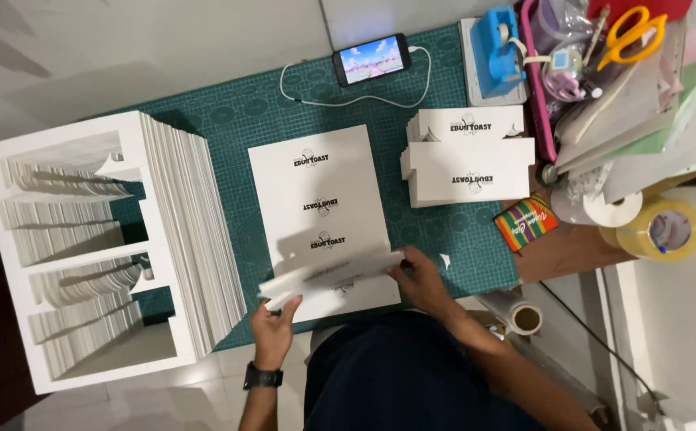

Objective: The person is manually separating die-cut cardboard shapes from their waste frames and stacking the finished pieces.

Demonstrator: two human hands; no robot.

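Note:
My left hand [272,326] and my right hand [418,279] each grip one end of a white flat cardboard piece [328,275], lifted and folded lengthwise just above the near edge of a white printed card sheet [316,199]. That sheet lies flat on the green cutting mat [236,112] with dark logos down its middle. A black watch is on my left wrist.
A tall stack of white die-cut card blanks [108,247] sits at the left. Folded white boxes [468,156] are stacked at the right. A phone [372,58] with cable lies at the back. A blue tape dispenser [498,48], scissors [635,33], tape rolls [659,227] and clutter fill the right.

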